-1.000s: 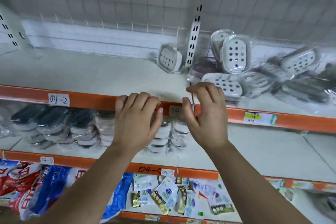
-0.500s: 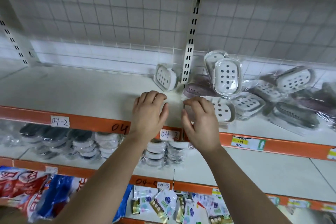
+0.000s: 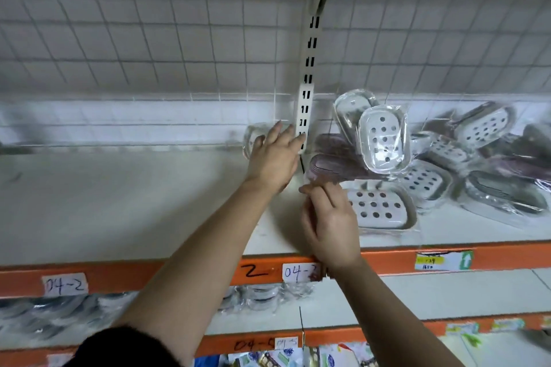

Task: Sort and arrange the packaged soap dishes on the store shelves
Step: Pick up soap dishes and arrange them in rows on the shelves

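On upper shelf: soap dishes heaped, clear-wrapped, white perforated insets.

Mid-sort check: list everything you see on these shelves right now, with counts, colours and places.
Lone soap dish: one, white, clear-wrapped, top shelf back, left of upright, partly behind left hand.
Soap dish pile: several, count unclear, white and mauve, top shelf right of upright.
Upright: one, white, slotted, back wall.
Top shelf: one, white, orange front edge.
Labels: two, white, "04-2", on that edge.
Price tag: one, yellow-green, edge right.
Stacked dishes: count unclear, dark and white, middle shelf.
Sachets: several, multicoloured, bottom shelf.
Left hand: one, fingers straight, at lone dish.
Right hand: one, fingers curled at mauve pack's corner, grip unclear.
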Demonstrator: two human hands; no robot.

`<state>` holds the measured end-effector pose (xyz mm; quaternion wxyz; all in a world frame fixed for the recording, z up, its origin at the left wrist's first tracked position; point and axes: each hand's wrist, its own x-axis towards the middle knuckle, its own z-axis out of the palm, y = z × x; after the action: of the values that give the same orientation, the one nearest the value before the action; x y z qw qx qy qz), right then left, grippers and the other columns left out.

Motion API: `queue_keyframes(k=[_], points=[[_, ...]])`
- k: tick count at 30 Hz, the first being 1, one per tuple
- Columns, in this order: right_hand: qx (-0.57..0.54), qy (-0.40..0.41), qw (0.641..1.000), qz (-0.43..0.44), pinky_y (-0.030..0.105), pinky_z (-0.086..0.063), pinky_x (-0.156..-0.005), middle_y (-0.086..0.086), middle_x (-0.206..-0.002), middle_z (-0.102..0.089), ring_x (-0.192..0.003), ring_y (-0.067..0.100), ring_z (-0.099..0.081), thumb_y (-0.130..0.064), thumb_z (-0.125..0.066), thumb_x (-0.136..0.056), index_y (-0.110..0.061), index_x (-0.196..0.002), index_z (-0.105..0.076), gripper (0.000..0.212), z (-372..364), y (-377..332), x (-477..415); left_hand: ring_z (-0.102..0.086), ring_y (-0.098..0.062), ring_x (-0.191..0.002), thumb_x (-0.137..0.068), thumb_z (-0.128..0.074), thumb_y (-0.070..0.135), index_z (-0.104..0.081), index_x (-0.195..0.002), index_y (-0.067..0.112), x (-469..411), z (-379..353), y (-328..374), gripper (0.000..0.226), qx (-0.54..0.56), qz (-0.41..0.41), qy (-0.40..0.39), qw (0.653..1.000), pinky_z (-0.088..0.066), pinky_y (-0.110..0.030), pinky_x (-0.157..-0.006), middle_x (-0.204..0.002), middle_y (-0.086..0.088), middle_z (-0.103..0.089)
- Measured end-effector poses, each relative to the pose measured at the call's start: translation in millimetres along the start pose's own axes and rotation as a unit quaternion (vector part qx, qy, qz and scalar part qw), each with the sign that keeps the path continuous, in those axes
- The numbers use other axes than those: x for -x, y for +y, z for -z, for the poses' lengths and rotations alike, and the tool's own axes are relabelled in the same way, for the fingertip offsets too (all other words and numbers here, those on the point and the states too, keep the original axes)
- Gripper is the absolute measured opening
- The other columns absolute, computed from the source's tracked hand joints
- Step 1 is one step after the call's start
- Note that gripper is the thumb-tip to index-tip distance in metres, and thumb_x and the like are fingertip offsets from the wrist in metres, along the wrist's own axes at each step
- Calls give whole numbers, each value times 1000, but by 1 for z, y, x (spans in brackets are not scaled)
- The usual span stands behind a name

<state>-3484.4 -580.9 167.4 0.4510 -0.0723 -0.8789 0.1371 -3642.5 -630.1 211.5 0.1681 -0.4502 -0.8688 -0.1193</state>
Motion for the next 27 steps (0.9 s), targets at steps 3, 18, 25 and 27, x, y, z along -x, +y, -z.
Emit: queue_keyframes(k=[3,18,25,27], points=[[8,-2,1000,1,32,-44,-78,11,-96,-62,-91,25,-53,-10,-48,-83,-4,-98,-67,25,-1,1,1,-17,-29,-147,-98,-53,27,-31,-152,30,-13,-1,-2,58,-7,14,-40,999,-29,-53,-110,-156,-1,-32],[18,-6,1000,-9,33,-45,-76,9,-92,-62,-87,25,-54,-14,-47,-85,-5,-95,-67,24,-3,2,0,-51,-27,-109,-85,-75,16,-64,-105,10,55,12,-61,24,198,62,171,963,-37,-36,-94,-123,-10,-52],[10,-10,1000,-4,34,-47,-78,9,-93,-63,-88,26,-58,-13,-49,-86,-5,-96,-68,23,-4,3,0,-54,-38,-106,-90,-52,27,-64,-128,26,104,-6,-59,40,111,125,77,983,-46,-47,-91,-128,-2,-58],[3,-17,1000,5,35,-48,-78,8,-93,-64,-89,27,-59,-14,-49,-86,-5,-96,-69,24,-2,1,0,-52,-38,-108,-82,-50,40,-65,-125,26,109,-8,-49,47,87,149,45,984,-46,-47,-89,-129,-1,-57]])
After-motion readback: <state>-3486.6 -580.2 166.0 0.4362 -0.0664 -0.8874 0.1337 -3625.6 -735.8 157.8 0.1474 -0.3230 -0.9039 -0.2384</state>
